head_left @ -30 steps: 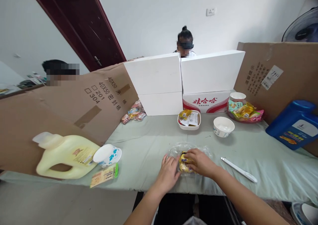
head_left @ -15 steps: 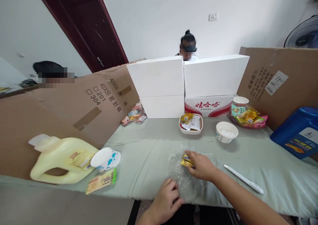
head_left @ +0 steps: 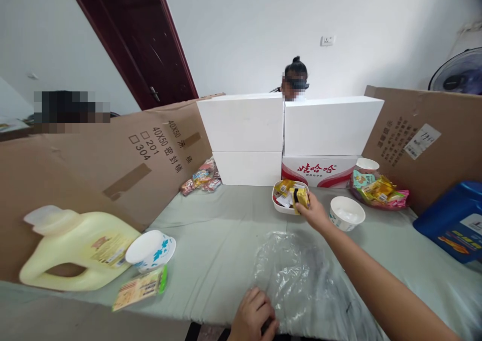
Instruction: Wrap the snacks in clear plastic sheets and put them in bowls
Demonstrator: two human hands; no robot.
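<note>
Right hand [head_left: 314, 214] pinches small yellow snack packet [head_left: 300, 197] over far white oblong dish [head_left: 279, 207]; lower it level. Left hand [head_left: 253, 321], curled, pins clear plastic bag [head_left: 297, 275] near bench edge.

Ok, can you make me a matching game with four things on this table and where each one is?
Things:
1. yellow packet
2. clear bag
3. yellow jug
4. blue jug

Places:
A. lying on its side at the table's left end
B. pinched in the right hand over the white dish
C. at the table's right edge
D. flat on the cloth, its near edge under the left hand

Pairs: 1-B, 2-D, 3-A, 4-C
</note>
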